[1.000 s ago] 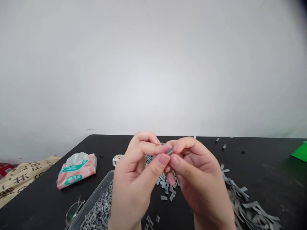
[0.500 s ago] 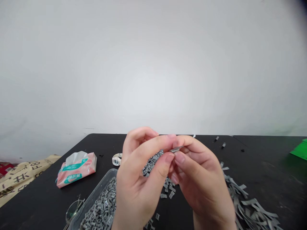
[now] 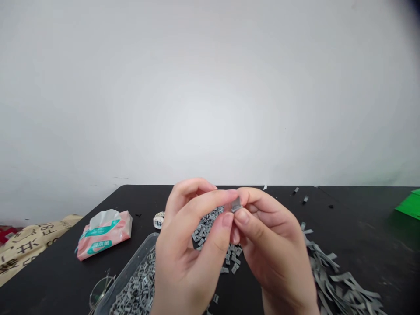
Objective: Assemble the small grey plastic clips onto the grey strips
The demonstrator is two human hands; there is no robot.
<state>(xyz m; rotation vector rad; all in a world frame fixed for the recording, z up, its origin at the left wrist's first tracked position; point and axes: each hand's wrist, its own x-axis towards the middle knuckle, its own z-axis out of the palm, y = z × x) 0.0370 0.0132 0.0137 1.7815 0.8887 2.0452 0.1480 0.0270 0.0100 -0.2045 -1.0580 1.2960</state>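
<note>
A small grey folded piece (image 3: 236,204) is held up at the middle, above the black table, with a flat face and a lighter lower edge showing. My right hand (image 3: 274,245) pinches it between thumb and forefinger. From the other side, the thumb and forefinger of my left hand (image 3: 193,245) close on its left edge, the rest of the fingers curled. Behind the hands lies a heap of small grey pieces (image 3: 206,225), partly covered by them. At the lower left, a clear plastic box (image 3: 126,267) holds many similar grey pieces (image 3: 139,284); my left hand hides its right side.
Grey strips (image 3: 348,286) lie piled at the right. A tissue pack (image 3: 104,234), glasses (image 3: 100,291) and a white roll (image 3: 159,220) are on the left. Small grey bits (image 3: 305,199) lie at the back, and a green sheet (image 3: 409,204) at the far right.
The grey piece has turned from nearly edge-on to showing its flat face. Both hands have shifted slightly left, still together around it.
</note>
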